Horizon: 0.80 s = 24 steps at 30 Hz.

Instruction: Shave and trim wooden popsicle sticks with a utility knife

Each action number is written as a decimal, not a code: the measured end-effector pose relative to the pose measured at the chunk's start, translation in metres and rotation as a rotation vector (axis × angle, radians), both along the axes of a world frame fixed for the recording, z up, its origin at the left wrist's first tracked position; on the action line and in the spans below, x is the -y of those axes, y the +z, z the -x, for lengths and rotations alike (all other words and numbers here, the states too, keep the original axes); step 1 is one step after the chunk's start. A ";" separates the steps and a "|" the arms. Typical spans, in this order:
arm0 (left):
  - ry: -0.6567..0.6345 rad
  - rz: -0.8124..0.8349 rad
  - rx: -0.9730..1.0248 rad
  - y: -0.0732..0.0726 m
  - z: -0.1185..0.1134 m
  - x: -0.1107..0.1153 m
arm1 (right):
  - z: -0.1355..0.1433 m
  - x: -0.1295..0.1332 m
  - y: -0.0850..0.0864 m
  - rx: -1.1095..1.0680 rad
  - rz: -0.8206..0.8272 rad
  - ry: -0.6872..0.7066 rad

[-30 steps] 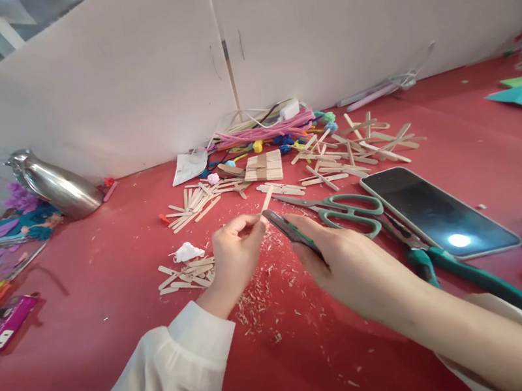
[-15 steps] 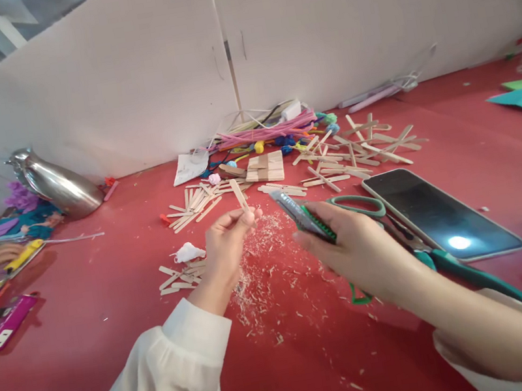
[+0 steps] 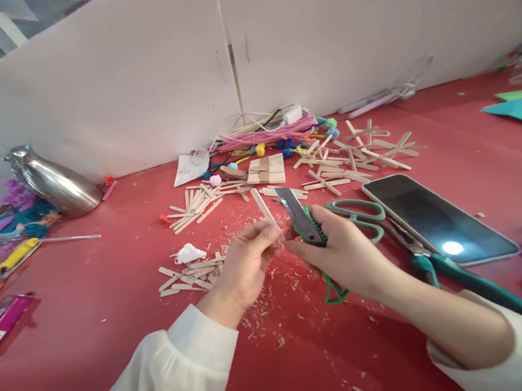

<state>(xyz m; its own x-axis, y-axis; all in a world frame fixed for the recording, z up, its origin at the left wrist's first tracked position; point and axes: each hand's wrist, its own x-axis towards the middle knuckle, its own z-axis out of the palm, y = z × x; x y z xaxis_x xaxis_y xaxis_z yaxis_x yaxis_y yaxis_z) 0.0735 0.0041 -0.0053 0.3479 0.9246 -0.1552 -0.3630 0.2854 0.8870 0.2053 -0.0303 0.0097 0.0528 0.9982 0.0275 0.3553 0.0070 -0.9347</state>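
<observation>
Between thumb and fingers, my left hand (image 3: pixel 246 260) pinches a wooden craft stick (image 3: pixel 263 205), which points up and slightly left. My right hand (image 3: pixel 349 251) is closed around a box cutter (image 3: pixel 301 215) with a grey body and green edges, its tip raised just right of the stick. The two hands are close together, the right thumb beside the stick's lower end. Beneath them, wood shavings (image 3: pixel 269 306) are scattered over the red table (image 3: pixel 139 334). To the left, a small pile of craft sticks (image 3: pixel 189 278) lies by a white lump (image 3: pixel 189 253).
Beside my right hand lie scissors (image 3: pixel 357 212), green-handled pliers (image 3: pixel 430 261) and a phone (image 3: pixel 443 216). More craft sticks and a stack (image 3: pixel 265 169) spread behind. A steel jug (image 3: pixel 58 184), a yellow cutter (image 3: pixel 17 254) and a pink power strip (image 3: pixel 1 326) are left.
My hands have come together; the box cutter now stands right beside the stick. The stick has shifted right. Another person's hand at the left edge has gone from view.
</observation>
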 end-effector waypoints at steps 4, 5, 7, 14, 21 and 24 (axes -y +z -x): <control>-0.020 -0.062 -0.052 0.003 0.004 -0.002 | -0.003 0.000 -0.002 0.022 0.001 0.028; 0.001 -0.094 -0.068 0.004 0.006 -0.003 | -0.005 -0.001 -0.002 0.032 0.000 0.034; 0.065 -0.163 -0.112 0.006 0.009 -0.006 | -0.007 -0.002 -0.001 0.046 -0.007 0.042; 0.088 -0.340 -0.192 0.005 0.017 -0.014 | -0.018 -0.004 0.005 -0.054 0.028 0.018; 0.078 -0.412 -0.333 0.004 0.017 -0.014 | -0.022 -0.006 0.005 -0.179 -0.002 -0.026; 0.105 -0.488 -0.430 0.005 0.021 -0.015 | -0.022 -0.006 0.002 -0.070 0.041 0.008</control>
